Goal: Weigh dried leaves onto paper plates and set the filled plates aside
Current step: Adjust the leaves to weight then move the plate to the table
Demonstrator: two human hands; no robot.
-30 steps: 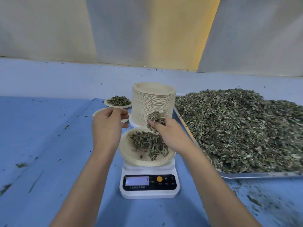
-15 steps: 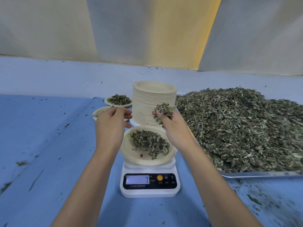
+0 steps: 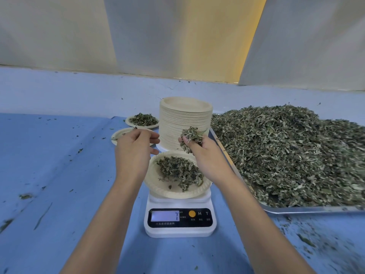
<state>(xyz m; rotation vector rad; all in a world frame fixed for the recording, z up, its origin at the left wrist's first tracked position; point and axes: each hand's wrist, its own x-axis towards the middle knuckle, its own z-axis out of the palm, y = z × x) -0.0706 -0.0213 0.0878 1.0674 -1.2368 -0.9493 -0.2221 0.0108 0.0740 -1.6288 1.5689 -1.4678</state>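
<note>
Clutching a clump of dried grey-green leaves (image 3: 190,135) in the right grip (image 3: 205,155), hovered just above the round beige paper plate (image 3: 158,185), partly heaped, on the white digital scale (image 3: 177,232) at centre frame. Held the left grip (image 3: 134,153) curled beside the plate's left rim, palm hidden; contents impossible to tell. Saw one leaf-filled paper plate (image 3: 142,126) further back, left of centre, on the blue counter (image 3: 59,175).
</note>
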